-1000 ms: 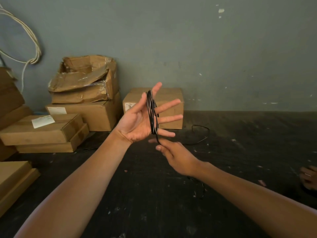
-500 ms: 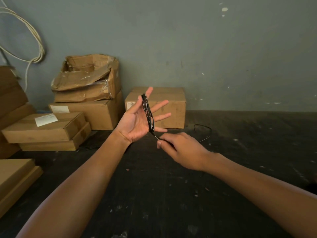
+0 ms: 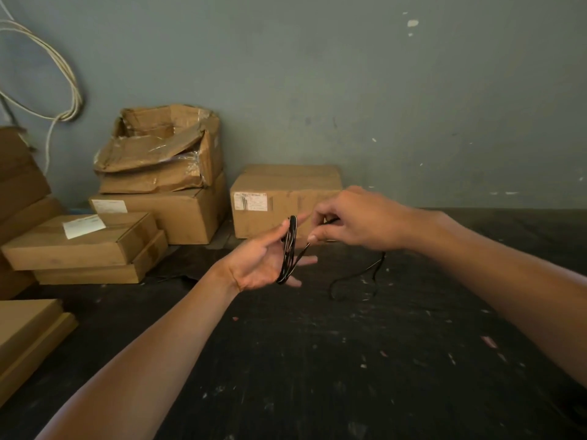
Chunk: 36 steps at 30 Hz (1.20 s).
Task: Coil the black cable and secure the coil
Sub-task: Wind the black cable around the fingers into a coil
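My left hand is held out palm up with the fingers spread. Several turns of the thin black cable are wound around those fingers. To the right and slightly higher, my right hand pinches a free strand of the cable between thumb and fingers. The strand runs from the coil's lower part up to that pinch. The loose rest of the cable hangs below my right hand and loops on the dark floor.
Cardboard boxes stand against the grey wall behind my hands. More boxes are stacked at the left, one torn open. A white cord hangs on the wall. The floor is dark and speckled.
My right hand has risen from below the coil to the right of it, taking the strand up and around. My left hand has dropped and tilted flatter. The loose cable has shifted on the floor.
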### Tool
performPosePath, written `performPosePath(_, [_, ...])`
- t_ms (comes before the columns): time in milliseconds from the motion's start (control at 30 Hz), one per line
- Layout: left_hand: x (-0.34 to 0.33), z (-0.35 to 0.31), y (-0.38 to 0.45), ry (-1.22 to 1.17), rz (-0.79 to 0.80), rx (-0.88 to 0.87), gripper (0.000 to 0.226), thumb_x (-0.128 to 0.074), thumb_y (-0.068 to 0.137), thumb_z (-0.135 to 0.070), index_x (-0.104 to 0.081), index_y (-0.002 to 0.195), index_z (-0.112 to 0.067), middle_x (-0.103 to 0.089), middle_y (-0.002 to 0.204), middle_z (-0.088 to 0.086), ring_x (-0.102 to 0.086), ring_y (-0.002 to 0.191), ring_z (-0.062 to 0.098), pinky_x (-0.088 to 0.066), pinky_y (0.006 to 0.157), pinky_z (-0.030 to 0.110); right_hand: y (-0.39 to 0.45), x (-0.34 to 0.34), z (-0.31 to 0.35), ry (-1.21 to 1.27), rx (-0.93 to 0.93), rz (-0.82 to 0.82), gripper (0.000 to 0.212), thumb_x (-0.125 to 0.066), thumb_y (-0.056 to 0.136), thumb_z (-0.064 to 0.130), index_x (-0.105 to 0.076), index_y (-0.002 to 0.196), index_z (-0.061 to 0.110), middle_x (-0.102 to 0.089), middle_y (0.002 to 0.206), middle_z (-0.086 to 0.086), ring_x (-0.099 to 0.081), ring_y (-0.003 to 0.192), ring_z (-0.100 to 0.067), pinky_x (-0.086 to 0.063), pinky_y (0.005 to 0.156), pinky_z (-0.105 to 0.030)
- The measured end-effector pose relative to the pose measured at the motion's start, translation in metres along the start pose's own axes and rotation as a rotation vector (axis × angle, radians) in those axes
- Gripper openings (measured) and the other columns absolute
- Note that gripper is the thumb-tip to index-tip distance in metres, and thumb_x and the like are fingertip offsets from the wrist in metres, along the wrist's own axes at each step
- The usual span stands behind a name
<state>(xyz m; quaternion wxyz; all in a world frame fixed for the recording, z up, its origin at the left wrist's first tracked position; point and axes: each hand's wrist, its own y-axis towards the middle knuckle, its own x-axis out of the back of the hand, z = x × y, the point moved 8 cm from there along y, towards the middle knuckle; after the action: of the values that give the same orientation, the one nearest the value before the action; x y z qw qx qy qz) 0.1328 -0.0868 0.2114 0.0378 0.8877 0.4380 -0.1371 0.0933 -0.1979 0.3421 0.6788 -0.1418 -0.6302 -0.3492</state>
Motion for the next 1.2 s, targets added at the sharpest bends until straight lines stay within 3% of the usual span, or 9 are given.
performPosePath(267, [-0.03,0.023,-0.005,0.088,0.18,0.134,0.048,-0.05,0.095,-0.051,-0.044,0.143,-0.047,-0.045,0.153,0.005,-0.034,0.143,0.037,-0.007,0.108,0.079,0.014,0.017,-0.022,-0.098,-0.028,-0.049,0.012,-0.068,0.087,0.042,-0.068,0.088,0.03,-0.066,0.078,0.019,-0.052,0.071,0.009,-0.044,0.066,-0.031])
performPosePath(433, [-0.049,0.018,-0.012,0.091,0.293,0.158,0.046,-0.045,0.098,-0.049,-0.042,0.144,-0.048,-0.043,0.155,0.006,-0.034,0.144,0.036,-0.009,0.108,0.079,0.01,0.017,-0.035,-0.032,-0.059,-0.084,0.008,-0.067,0.088,0.04,-0.07,0.087,0.033,-0.07,0.084,0.014,-0.061,0.08,-0.008,-0.052,0.075,-0.041])
performPosePath(533, [-0.058,0.015,-0.016,0.057,0.338,0.153,0.046,-0.044,0.098,-0.047,-0.042,0.144,-0.047,-0.041,0.156,0.008,-0.033,0.144,0.037,-0.007,0.108,0.079,0.008,0.016,-0.041,0.027,-0.067,-0.104,0.009,-0.066,0.089,0.04,-0.071,0.089,0.032,-0.069,0.082,0.016,-0.062,0.081,-0.007,-0.053,0.078,-0.045])
performPosePath(700, [-0.069,0.002,-0.021,-0.013,0.394,0.119,0.056,-0.054,0.096,-0.044,-0.035,0.149,-0.044,-0.034,0.159,0.013,-0.03,0.145,0.041,-0.005,0.108,0.079,0.001,0.0,-0.056,0.174,-0.077,-0.114,0.016,-0.058,0.096,0.028,-0.072,0.099,0.021,-0.072,0.093,0.01,-0.065,0.091,-0.01,-0.051,0.088,-0.042])
performPosePath(800, [-0.078,-0.009,-0.024,-0.019,0.456,0.079,0.06,-0.054,0.096,-0.043,-0.029,0.151,-0.043,-0.029,0.16,0.015,-0.025,0.146,0.044,-0.015,0.108,0.077,-0.006,-0.02,-0.068,0.29,-0.104,-0.134,0.022,-0.051,0.1,0.022,-0.071,0.106,0.013,-0.072,0.1,0.003,-0.065,0.096,-0.011,-0.051,0.091,-0.038])
performPosePath(900, [-0.088,-0.025,-0.026,-0.034,0.518,0.004,0.056,-0.05,0.098,-0.044,-0.03,0.151,-0.042,-0.032,0.159,0.014,-0.026,0.145,0.045,-0.023,0.105,0.072,-0.015,-0.051,-0.072,0.407,-0.128,-0.118,0.021,-0.049,0.1,0.016,-0.068,0.106,0.011,-0.072,0.104,-0.004,-0.067,0.101,-0.015,-0.053,0.094,-0.046])
performPosePath(1000, [-0.09,-0.041,-0.023,-0.054,0.507,-0.052,0.052,-0.042,0.099,-0.043,-0.032,0.15,-0.042,-0.027,0.16,0.016,-0.021,0.145,0.047,-0.025,0.102,0.072,-0.02,-0.084,-0.064,0.461,-0.106,-0.121,0.027,-0.048,0.098,0.002,-0.062,0.121,0.005,-0.066,0.123,-0.015,-0.061,0.118,-0.024,-0.048,0.101,-0.05])
performPosePath(1100, [-0.086,-0.047,-0.02,-0.115,0.462,-0.082,0.049,-0.035,0.098,-0.043,-0.038,0.147,-0.042,-0.024,0.16,0.018,-0.021,0.144,0.049,-0.024,0.1,0.072,-0.019,-0.109,-0.054,0.537,-0.156,-0.111,0.032,-0.043,0.102,0.009,-0.059,0.129,0.012,-0.062,0.133,-0.008,-0.055,0.126,-0.015,-0.045,0.107,-0.046])
performPosePath(1200, [-0.084,-0.054,-0.02,-0.151,0.45,-0.136,0.048,-0.036,0.097,-0.043,-0.042,0.145,-0.041,-0.022,0.16,0.019,-0.019,0.143,0.052,-0.021,0.1,0.075,-0.021,-0.129,-0.04,0.559,-0.141,-0.086,0.032,-0.043,0.102,0.014,-0.058,0.129,0.021,-0.065,0.125,-0.001,-0.063,0.11,-0.011,-0.051,0.099,-0.043])
